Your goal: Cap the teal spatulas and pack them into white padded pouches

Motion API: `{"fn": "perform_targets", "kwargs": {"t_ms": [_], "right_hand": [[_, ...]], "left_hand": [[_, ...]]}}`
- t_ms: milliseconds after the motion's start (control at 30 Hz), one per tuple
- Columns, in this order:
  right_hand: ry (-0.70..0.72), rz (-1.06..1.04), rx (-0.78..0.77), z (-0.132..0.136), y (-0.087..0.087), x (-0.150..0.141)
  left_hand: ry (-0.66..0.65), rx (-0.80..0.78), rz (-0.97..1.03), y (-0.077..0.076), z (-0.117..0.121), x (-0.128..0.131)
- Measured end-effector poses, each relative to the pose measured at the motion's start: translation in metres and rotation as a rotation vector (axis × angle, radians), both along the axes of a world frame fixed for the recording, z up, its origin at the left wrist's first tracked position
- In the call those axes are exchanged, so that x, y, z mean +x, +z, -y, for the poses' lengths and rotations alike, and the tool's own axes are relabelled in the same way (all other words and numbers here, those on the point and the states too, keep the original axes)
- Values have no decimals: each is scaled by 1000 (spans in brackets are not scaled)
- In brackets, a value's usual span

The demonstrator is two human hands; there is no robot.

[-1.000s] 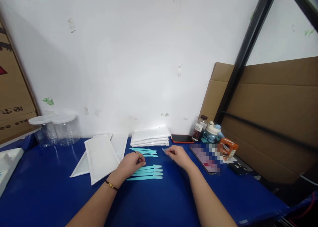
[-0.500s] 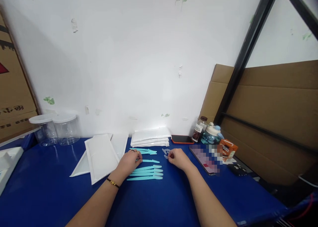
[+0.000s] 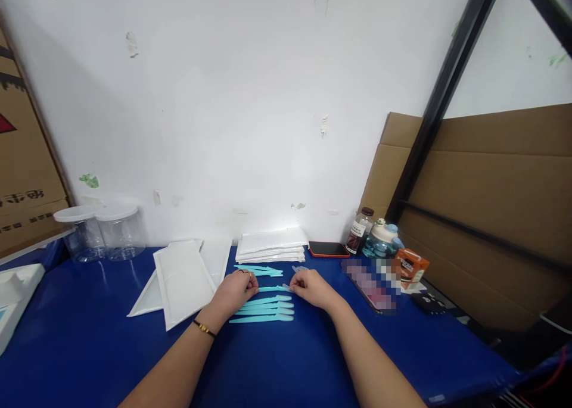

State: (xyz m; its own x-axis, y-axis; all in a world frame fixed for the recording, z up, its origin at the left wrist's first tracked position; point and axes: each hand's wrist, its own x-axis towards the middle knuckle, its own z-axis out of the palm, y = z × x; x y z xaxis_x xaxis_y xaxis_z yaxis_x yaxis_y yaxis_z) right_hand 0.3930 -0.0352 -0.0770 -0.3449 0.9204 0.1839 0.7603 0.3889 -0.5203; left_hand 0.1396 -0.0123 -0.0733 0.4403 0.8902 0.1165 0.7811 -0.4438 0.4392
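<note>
My left hand point(image 3: 236, 293) is closed on the handle of a turquoise eyebrow razor point(image 3: 270, 289), whose blade end points right. A small translucent cap point(image 3: 286, 287) sits in the pinched fingers of my right hand point(image 3: 311, 288), right at the tip of that razor. Whether the cap is around the blade or only touching it, I cannot tell. Below lie several more turquoise razors point(image 3: 270, 312) in a row, side by side. Another small group of razors point(image 3: 263, 270) rests above my left hand. Loose translucent caps point(image 3: 298, 268) lie just beyond my right fingers.
White padded envelopes point(image 3: 184, 283) lie at left, with a stack of them point(image 3: 271, 241) against the wall. Clear jars point(image 3: 121, 235) stand at far left. To the right are a red-edged phone point(image 3: 329, 249), another phone point(image 3: 369, 286), bottles point(image 3: 358, 232) and an orange box point(image 3: 410, 267).
My right hand has moved left with the cap, bringing it up to the razor's blade end. My left hand keeps its grip on the razor, nearly still.
</note>
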Motion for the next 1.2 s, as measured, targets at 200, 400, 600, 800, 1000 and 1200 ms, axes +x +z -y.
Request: {"fn": "perform_targets", "kwargs": {"t_ms": [200,400,600,800,1000,1200], "right_hand": [[-12,20,-2,2,3,6],[5,51,17,2,4,1],[-7,69,6,4,6,0],[-2,84,19,5,7,-1],[24,54,-2,6,9,-6],[76,-13,-66,7,10,-9]], "left_hand": [[18,-19,-19,0,0,-3],[6,3,-17,1,-1,-3],[11,5,-21,0,-2,-4],[4,-26,-10,2,-2,-5],[-4,-37,-17,3,0,-2],[-61,-72,-17,2,4,5]]}}
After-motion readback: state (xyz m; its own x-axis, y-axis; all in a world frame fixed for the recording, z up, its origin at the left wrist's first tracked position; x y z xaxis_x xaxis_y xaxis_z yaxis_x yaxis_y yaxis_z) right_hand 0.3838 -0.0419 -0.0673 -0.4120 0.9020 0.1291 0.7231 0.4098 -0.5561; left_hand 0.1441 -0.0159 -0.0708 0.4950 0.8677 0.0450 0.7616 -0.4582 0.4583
